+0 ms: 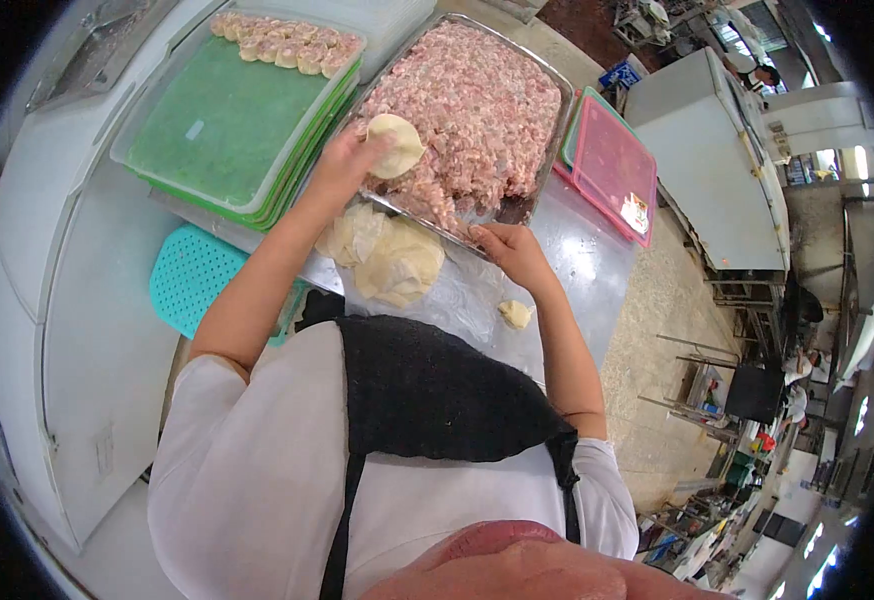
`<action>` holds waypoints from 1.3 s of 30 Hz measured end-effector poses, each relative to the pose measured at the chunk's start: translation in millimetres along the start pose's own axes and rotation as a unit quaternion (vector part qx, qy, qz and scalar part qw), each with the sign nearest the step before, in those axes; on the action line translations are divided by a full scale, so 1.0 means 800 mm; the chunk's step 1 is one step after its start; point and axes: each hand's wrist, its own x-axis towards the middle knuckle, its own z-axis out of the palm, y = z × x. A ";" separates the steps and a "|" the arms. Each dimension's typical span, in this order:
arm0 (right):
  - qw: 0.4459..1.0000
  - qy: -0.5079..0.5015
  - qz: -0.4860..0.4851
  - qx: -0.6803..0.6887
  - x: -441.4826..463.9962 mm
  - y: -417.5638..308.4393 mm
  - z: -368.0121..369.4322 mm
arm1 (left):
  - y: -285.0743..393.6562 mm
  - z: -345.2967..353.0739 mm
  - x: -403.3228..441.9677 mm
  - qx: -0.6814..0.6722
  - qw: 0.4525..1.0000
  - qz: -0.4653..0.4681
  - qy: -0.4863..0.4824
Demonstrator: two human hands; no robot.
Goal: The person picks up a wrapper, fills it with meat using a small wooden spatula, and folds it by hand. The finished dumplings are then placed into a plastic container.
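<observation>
A round dough wrapper [395,146] lies flat in my left hand [353,160], over the near left corner of a metal tray heaped with ground meat [472,105]. My right hand [510,250] is at the tray's near edge, fingers pinched by the meat; what they hold, if anything, is hidden. Below the tray, a pile of wrappers [397,262] rests on plastic sheeting. One small folded dumpling [515,314] sits right of it. On the left, rows of filled dumplings [289,44] line the far end of a green tray [222,115].
A turquoise perforated basket [195,278] is at the table's left edge. Pink and green trays [612,165] lie beyond the meat tray on the right. A white chest freezer [702,160] stands farther right. People [757,72] are in the background.
</observation>
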 end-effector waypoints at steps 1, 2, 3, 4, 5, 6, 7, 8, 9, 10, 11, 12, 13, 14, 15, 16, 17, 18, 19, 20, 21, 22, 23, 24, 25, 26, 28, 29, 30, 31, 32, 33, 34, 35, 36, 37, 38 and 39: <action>0.994 0.012 0.021 0.105 -0.002 -0.003 0.000 | -0.007 -0.003 0.016 0.207 0.975 0.077 -0.022; 0.994 0.019 0.026 0.102 -0.004 -0.007 -0.007 | -0.013 -0.005 0.032 0.203 0.976 0.078 -0.029; 0.987 0.041 0.060 0.142 -0.007 -0.020 -0.017 | -0.009 0.000 0.044 0.253 0.960 0.118 0.001; 0.976 0.065 0.094 0.183 -0.010 -0.028 -0.022 | -0.007 0.005 0.052 0.301 0.940 0.159 0.030; 0.963 0.100 0.084 0.237 -0.011 -0.029 -0.024 | -0.007 0.016 0.057 0.253 0.942 0.217 0.045; 0.961 0.110 0.089 0.236 -0.012 -0.037 -0.027 | -0.007 0.025 0.064 0.248 0.943 0.219 0.035; 0.945 0.142 0.095 0.278 -0.013 -0.047 -0.033 | -0.009 0.033 0.071 0.194 0.962 0.190 0.023; 0.927 0.174 0.100 0.318 -0.013 -0.055 -0.038 | -0.011 0.043 0.076 0.140 0.977 0.159 0.011; 0.917 0.190 0.084 0.342 -0.011 -0.059 -0.040 | -0.004 0.060 0.074 0.134 0.978 0.158 0.002; 0.916 0.197 0.088 0.339 -0.007 -0.061 -0.039 | 0.012 0.080 0.064 -0.081 0.996 0.037 0.002; 0.908 0.218 0.056 0.353 -0.001 -0.065 -0.035 | 0.026 0.095 0.055 -0.288 0.953 -0.089 0.003; 0.899 0.238 0.022 0.366 0.005 -0.071 -0.029 | 0.034 0.104 0.050 -0.290 0.952 -0.092 -0.003; 0.893 0.245 0.040 0.376 0.009 -0.090 -0.028 | 0.041 0.111 0.046 -0.357 0.925 -0.125 -0.038; 0.892 0.250 0.042 0.376 0.020 -0.078 -0.013 | 0.048 0.119 0.043 -0.420 0.891 -0.157 -0.072; 0.923 0.275 0.022 0.268 0.034 -0.052 0.005 | 0.055 0.131 0.040 -0.456 0.882 -0.104 -0.055; 0.942 0.296 0.003 0.157 0.039 -0.048 0.012 | 0.054 0.129 0.042 -0.455 0.882 -0.107 -0.058; 0.954 0.293 -0.032 0.056 0.031 -0.041 0.006 | 0.051 0.121 0.046 -0.454 0.878 -0.142 -0.055; 0.954 0.293 -0.035 0.055 0.020 -0.048 -0.007 | 0.048 0.111 0.051 -0.453 0.873 -0.172 -0.051; 0.968 0.240 -0.019 -0.076 0.006 -0.056 -0.022 | 0.037 0.102 0.052 -0.457 0.870 -0.181 -0.045; 0.962 0.181 -0.003 -0.204 -0.008 -0.068 -0.033 | 0.024 0.097 0.053 -0.456 0.871 -0.178 -0.043; 0.956 0.156 0.046 -0.246 -0.021 -0.086 -0.042 | 0.024 0.096 0.049 -0.441 0.884 -0.154 -0.021; 0.956 0.155 0.043 -0.244 -0.023 -0.088 -0.038 | 0.024 0.096 0.046 -0.426 0.895 -0.130 -0.001; 0.953 0.196 0.017 -0.229 -0.022 -0.090 -0.033 | 0.025 0.098 0.044 -0.425 0.896 -0.128 0.001; 0.948 0.238 -0.009 -0.213 -0.023 -0.090 -0.032 | 0.041 0.104 0.035 -0.405 0.899 -0.167 0.025; 0.948 0.237 -0.011 -0.212 -0.022 -0.080 -0.035 | 0.049 0.109 0.029 -0.385 0.899 -0.205 0.050; 0.952 0.194 -0.022 -0.237 -0.016 -0.064 -0.039 | 0.047 0.109 0.026 -0.384 0.899 -0.204 0.051; 0.952 0.146 -0.046 -0.266 -0.021 -0.075 -0.059 | 0.042 0.105 0.026 -0.377 0.903 -0.204 0.031; 0.943 0.143 -0.020 -0.301 -0.035 -0.101 -0.075 | 0.039 0.104 0.029 -0.379 0.904 -0.196 0.036; 0.933 0.139 0.009 -0.332 -0.046 -0.116 -0.084 | 0.034 0.104 0.032 -0.374 0.908 -0.186 0.038; 0.938 0.190 -0.044 -0.286 -0.047 -0.115 -0.078 | 0.028 0.106 0.034 -0.368 0.912 -0.176 0.040; 0.939 0.189 -0.049 -0.285 -0.041 -0.103 -0.068 | 0.022 0.113 0.038 -0.367 0.913 -0.173 0.043; 0.941 0.187 -0.089 -0.266 -0.032 -0.081 -0.056 | 0.018 0.123 0.041 -0.389 0.908 -0.146 0.060; 0.942 0.185 -0.129 -0.247 -0.025 -0.065 -0.051 | 0.017 0.132 0.041 -0.410 0.901 -0.119 0.077; 0.940 0.183 -0.141 -0.251 -0.022 -0.051 -0.056 | 0.015 0.135 0.038 -0.410 0.901 -0.114 0.079; 0.938 0.182 -0.151 -0.252 -0.021 -0.040 -0.067 | 0.017 0.133 0.034 -0.432 0.891 -0.115 0.074; 0.956 0.176 -0.174 -0.157 -0.023 -0.028 -0.080 | 0.019 0.129 0.031 -0.452 0.882 -0.118 0.069; 0.965 0.168 -0.193 -0.058 -0.025 -0.017 -0.091 | 0.013 0.122 0.032 -0.449 0.884 -0.111 0.072; 0.982 0.142 -0.123 0.029 -0.037 -0.024 -0.105 | 0.001 0.112 0.034 -0.357 0.929 -0.099 0.003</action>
